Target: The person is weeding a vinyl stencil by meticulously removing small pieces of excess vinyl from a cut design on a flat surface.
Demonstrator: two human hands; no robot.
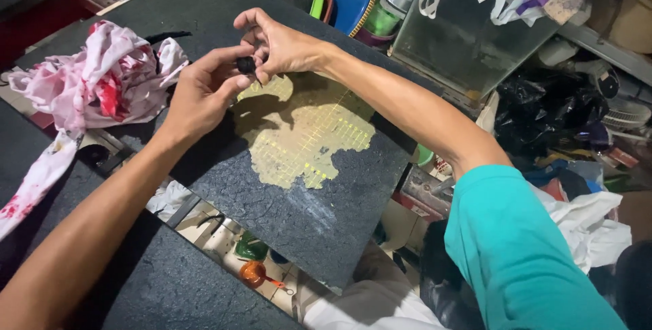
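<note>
The small object pinched between both hands is black. The surface below is dark charcoal, speckled, with a worn yellowish patch showing a grid of bright yellow squares. The crumpled cloth beside it is white and pale pink, blotched with red. The sleeve is plain teal. Down on the floor lies an orange tool.
</note>
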